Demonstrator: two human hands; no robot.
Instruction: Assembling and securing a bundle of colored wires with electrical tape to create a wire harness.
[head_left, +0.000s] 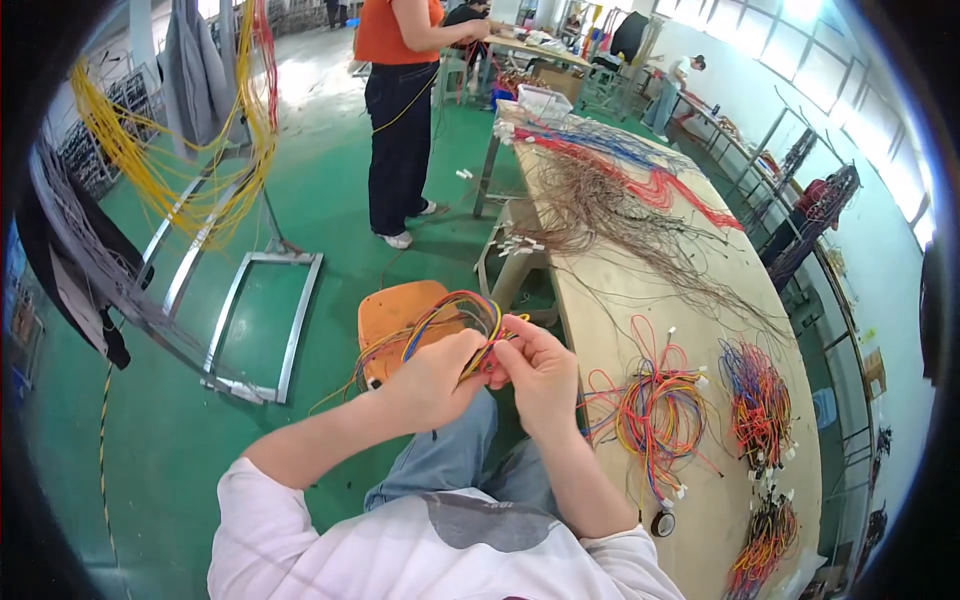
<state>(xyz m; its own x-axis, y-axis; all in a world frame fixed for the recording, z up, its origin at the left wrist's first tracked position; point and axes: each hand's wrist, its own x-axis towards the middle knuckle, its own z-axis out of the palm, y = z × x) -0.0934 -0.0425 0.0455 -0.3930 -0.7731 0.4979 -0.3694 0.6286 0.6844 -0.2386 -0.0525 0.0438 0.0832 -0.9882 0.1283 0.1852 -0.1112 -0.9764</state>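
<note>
Above my lap, my left hand is closed round a looped bundle of coloured wires in red, blue, yellow and dark strands. Close beside it, my right hand pinches at the same bundle, thumb against fingers, where the loop's strands come together. Loose wire ends trail from the bundle toward the lower left. What exactly the right fingertips hold is too small to make out beyond the wires. To the right on the table lies a coiled wire bundle with white connectors, next to a small roll of black tape.
A wooden table runs along my right, with loose brown wires, red wires and tied wire bundles. An orange stool stands ahead. Yellow wires hang from a metal rack at left. A person stands beyond.
</note>
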